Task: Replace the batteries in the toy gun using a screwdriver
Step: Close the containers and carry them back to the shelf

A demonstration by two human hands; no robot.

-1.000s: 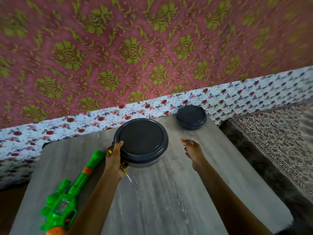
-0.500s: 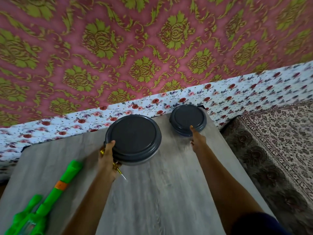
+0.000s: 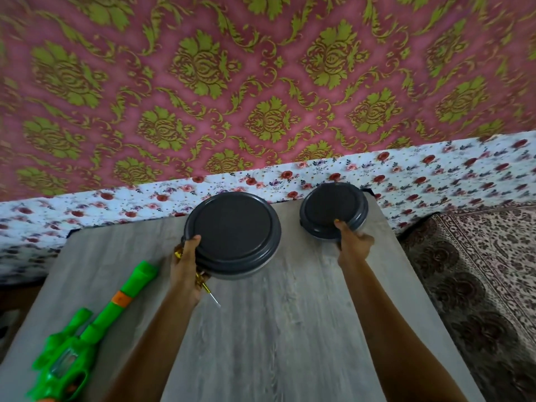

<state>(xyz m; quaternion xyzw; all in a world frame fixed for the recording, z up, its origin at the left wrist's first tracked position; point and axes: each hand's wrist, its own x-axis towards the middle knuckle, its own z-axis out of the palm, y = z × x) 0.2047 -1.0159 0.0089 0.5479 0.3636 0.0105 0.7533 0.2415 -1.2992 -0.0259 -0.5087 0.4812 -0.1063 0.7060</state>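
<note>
Table (image 3: 290, 329) | containers (image 3: 235, 230) (image 3: 333, 207) 2 | toy gun (image 3: 95, 323) 1 | screwdriver (image 3: 207, 290) 1

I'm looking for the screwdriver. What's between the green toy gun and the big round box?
In the head view, the left hand sits there, holding the screwdriver, thumb on the big round box. Bare table separates it from the toy gun.

Grey wood-grain counter (image 3: 290, 329) is carrying three items. A green toy gun (image 3: 87, 338) is lying at 8 o'clock, its muzzle pointing toward 1 o'clock. A large dark round container (image 3: 235, 233) is sitting at 12 o'clock. A smaller dark round container (image 3: 330, 210) is sitting at 1 o'clock, at the far corner.
</note>
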